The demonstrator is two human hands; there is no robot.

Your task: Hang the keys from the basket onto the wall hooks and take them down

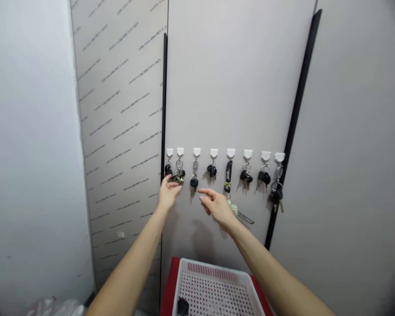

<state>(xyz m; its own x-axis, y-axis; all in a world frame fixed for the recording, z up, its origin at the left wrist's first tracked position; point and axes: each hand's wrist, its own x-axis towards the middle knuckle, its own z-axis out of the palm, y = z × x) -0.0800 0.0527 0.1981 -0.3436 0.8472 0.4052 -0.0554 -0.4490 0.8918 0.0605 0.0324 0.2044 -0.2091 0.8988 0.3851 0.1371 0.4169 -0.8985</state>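
The 2nd bunch of keys from the left [177, 179] hangs lengthwise down from its hook [180, 152] at the fingertips of the nearer left hand [167, 194]; whether those fingers grip it, I cannot tell. The right hand [219, 208], fingers narrowly parted and seemingly bare, points at the 3rd bunch [194, 183]; the 1st bunch [168, 170] crowds the left fingers, above a white basket [213, 268].

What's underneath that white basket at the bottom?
A red thing shows past both sides of the white basket and through its slots. The basket covers the rest, so I cannot tell what it is.
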